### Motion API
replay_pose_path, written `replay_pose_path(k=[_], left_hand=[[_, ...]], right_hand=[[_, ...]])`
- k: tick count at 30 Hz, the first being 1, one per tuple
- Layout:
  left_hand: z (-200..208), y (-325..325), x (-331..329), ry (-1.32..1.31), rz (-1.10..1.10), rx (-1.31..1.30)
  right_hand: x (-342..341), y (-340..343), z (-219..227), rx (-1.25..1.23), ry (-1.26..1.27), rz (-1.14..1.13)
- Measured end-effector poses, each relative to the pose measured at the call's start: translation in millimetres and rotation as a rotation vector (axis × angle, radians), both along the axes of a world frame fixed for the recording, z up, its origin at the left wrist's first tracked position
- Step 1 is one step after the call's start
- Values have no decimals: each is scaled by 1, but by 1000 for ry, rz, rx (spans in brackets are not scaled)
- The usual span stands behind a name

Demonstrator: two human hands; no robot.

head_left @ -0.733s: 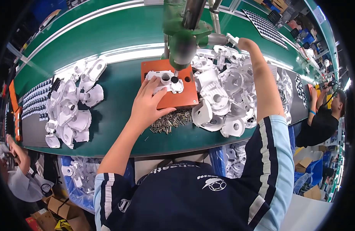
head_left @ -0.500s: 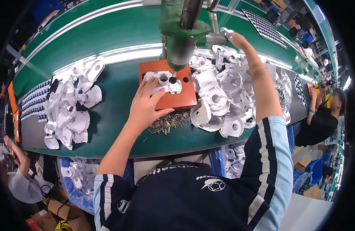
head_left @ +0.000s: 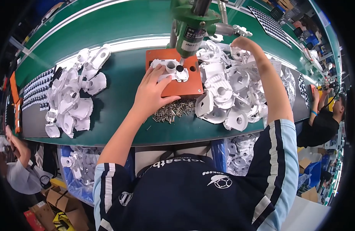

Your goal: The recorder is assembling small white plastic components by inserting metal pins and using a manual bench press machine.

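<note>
Pressing down with spread fingers, the left hand (head_left: 152, 92) is lying open and flat on the white cast part (head_left: 169, 69) that is sitting on the orange fixture plate (head_left: 185, 86), directly under the nose of the green press tool (head_left: 192, 27). Just behind and to the right of that plate, the right hand (head_left: 244, 41) is closing around the tool's white-tipped metal lever (head_left: 233, 29). Screws (head_left: 171, 111) are lying in a loose heap at the plate's near edge, and piles of white castings (head_left: 231, 92) are sitting to its right and well apart to its left.
</note>
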State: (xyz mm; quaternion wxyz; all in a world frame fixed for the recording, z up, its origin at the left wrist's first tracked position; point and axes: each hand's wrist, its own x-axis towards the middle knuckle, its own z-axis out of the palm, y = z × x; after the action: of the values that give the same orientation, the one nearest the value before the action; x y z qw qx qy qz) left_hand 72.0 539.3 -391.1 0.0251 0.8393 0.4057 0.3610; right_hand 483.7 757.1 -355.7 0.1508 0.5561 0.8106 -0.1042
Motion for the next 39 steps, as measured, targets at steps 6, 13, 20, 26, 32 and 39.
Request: replay_pose_path(k=[6, 13, 20, 26, 32, 39], left_hand=[[-1, -2, -2, -5, -1, -20], [-3, -2, -1, -19, 6, -18], [-4, -2, -3, 0, 5, 4], [-5, 1, 1, -5, -9, 20], [-5, 0, 0, -12, -4, 31], [-11, -3, -8, 1, 21, 44]], right_hand=[[-29, 6, -3, 174, 80, 84], [-42, 15, -36, 196, 272, -105], [-23, 15, -33, 412, 455, -104], [-17, -20, 21, 543, -35, 115], [-49, -130, 76, 330, 467, -231], [-182, -273, 48, 152, 776, 180]])
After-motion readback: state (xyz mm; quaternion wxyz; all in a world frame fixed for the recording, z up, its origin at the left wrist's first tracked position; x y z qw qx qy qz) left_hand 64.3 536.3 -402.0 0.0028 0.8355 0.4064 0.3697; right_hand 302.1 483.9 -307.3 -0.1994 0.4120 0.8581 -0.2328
